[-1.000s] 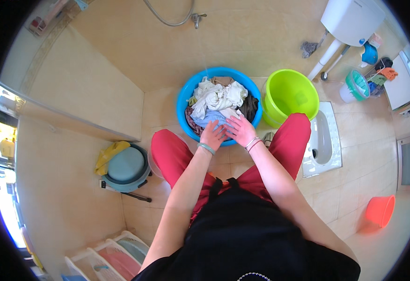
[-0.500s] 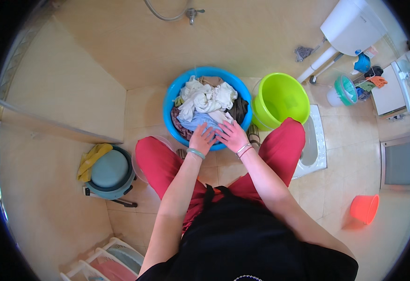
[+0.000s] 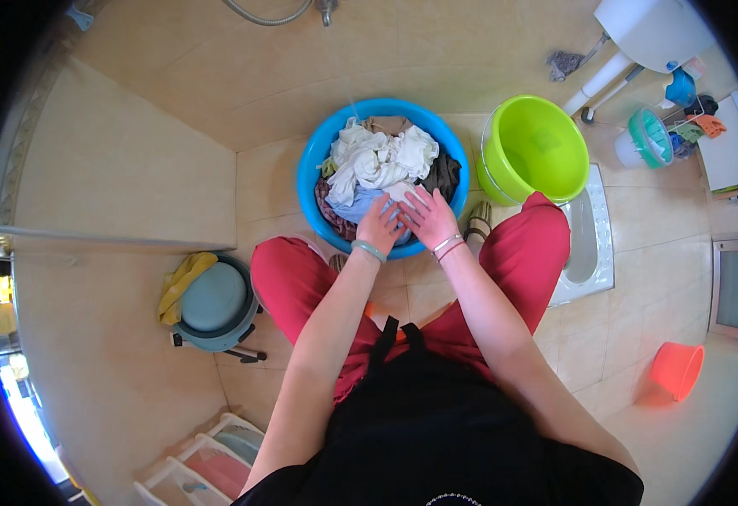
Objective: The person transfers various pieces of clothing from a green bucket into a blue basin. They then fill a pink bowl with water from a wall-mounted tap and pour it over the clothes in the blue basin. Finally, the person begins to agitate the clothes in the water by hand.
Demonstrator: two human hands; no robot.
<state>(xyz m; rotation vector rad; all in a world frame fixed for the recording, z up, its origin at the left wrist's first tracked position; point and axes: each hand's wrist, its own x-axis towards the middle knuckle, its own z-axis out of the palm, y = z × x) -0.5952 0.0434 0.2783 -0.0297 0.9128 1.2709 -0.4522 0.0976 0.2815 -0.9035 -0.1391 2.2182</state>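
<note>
A round blue basin (image 3: 309, 173) stands on the tiled floor by the wall, heaped with clothes. White garments (image 3: 377, 160) lie on top, with a light blue one (image 3: 350, 208) and a dark one (image 3: 443, 175) around them. Over the basin's near edge, my left hand (image 3: 379, 223) is stretched out with a pale green bangle at the wrist. Close beside it, fingers spread, is my right hand (image 3: 430, 219). Neither hand holds anything; whether they touch the cloth I cannot tell. From the wall tap (image 3: 327, 10) a thin stream runs down to the basin's far rim.
A lime-green bucket (image 3: 538, 152) stands right of the basin, beside a white squat toilet (image 3: 592, 278). At the left is a stack of grey-blue basins (image 3: 215, 299) with a yellow cloth (image 3: 185, 287). An orange bucket (image 3: 678, 371) sits at the lower right; a white rack (image 3: 204, 460) at the lower left.
The view has shifted, so the room sits a little higher and further right at the basin. A thin water stream now shows below the tap. Both hands stay spread over the basin's near edge.
</note>
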